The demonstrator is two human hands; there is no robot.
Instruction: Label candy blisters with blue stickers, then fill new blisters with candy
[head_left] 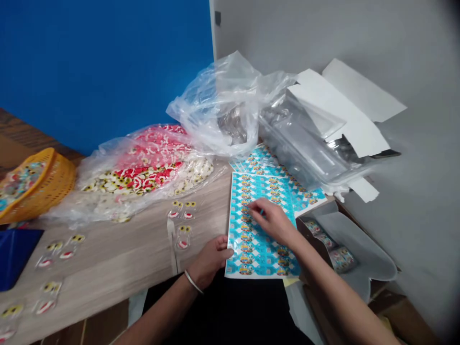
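A sheet of blue printed stickers (264, 261) lies in front of me, its near end reaching past the table's edge. Its left edge sits between the thumb and fingers of my left hand (212, 258), low on that side. Over the middle of the sheet, my right hand (271, 220) has its thumb and fingertips drawn together near the left column of stickers. Whatever is between those fingertips is too small to make out. Left of the sheet lie several small clear plastic packs (184, 235) with yellow-and-black and red pieces inside.
A clear bag of red and yellow pieces (151, 167) lies behind the packs. An orange basket (59, 179) and a blue tray (17, 256) stand left. Clear plastic trays (305, 143) and more sticker sheets (305, 196) lie right, above a lined box (362, 235).
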